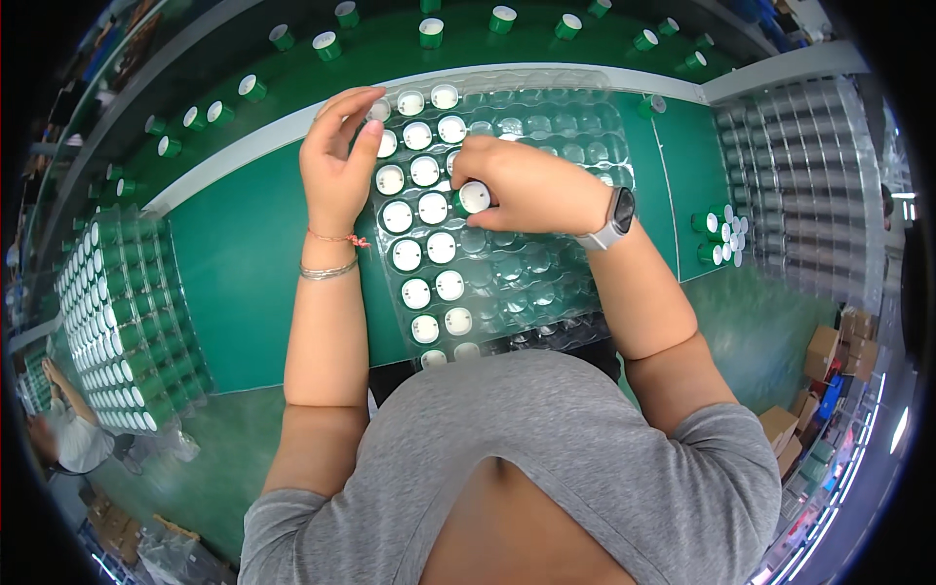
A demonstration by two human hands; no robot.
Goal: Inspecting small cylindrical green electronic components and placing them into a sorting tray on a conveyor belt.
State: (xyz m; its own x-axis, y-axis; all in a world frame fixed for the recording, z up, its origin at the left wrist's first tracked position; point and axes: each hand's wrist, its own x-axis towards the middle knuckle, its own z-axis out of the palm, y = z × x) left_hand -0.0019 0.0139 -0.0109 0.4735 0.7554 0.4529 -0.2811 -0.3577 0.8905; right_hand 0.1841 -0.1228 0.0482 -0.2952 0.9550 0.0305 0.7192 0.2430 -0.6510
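A clear plastic tray (526, 278) with rows of round pockets lies in front of me on the green table. White-topped round pieces (407, 254) fill its two left columns, and a few sit further along. My right hand (531, 185) pinches a green cylinder with a white top (475, 198) between thumb and fingers, over the tray beside the second filled column. By the tray's far left corner, my left hand (336, 161) is open, thumb apart from the curved fingers. Its fingertips are close to the white-topped pieces there; whether they touch is unclear.
Beyond a pale rail (283, 125), green cylinders (431, 34) stand on a green conveyor belt. To the right are a cluster of cylinders (721, 234) and a stack of clear trays (804, 185). Filled trays (102, 331) are stacked at left, near another person (83, 444).
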